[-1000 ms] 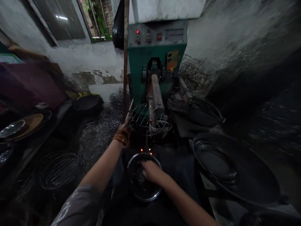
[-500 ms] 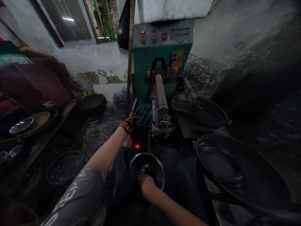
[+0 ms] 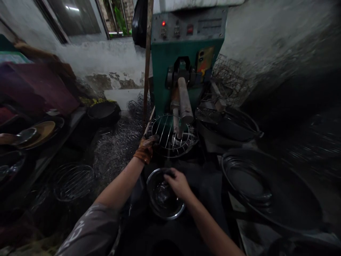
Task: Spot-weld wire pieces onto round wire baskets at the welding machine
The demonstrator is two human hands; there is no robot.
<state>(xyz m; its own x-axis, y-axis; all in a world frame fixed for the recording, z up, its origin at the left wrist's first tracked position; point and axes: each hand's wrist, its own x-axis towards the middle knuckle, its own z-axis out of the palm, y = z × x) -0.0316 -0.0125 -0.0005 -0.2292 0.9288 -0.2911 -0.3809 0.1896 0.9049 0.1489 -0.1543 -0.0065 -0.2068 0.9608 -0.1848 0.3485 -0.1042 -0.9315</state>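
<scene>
Holding the round wire rack (image 3: 168,135) by its rim under the green welder's electrode arm (image 3: 184,100), gloved left hand (image 3: 146,148) clamped on, while bare right hand (image 3: 178,183) curls into the steel bowl (image 3: 163,195), finished-looking racks (image 3: 72,181) already piled left.

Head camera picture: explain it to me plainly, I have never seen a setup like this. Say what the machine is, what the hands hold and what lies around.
The camera sits on the person's head and looks down at their arms. The green machine has switches on top and a metal arm jutting toward the viewer. Under that arm sits a round wire rack. The left hand, in a brown glove, grips the rack's near edge. The bare right hand reaches into a shiny steel bowl; what it touches inside is too dark to tell. More wire racks lie at left, and big dark pans at right.
</scene>
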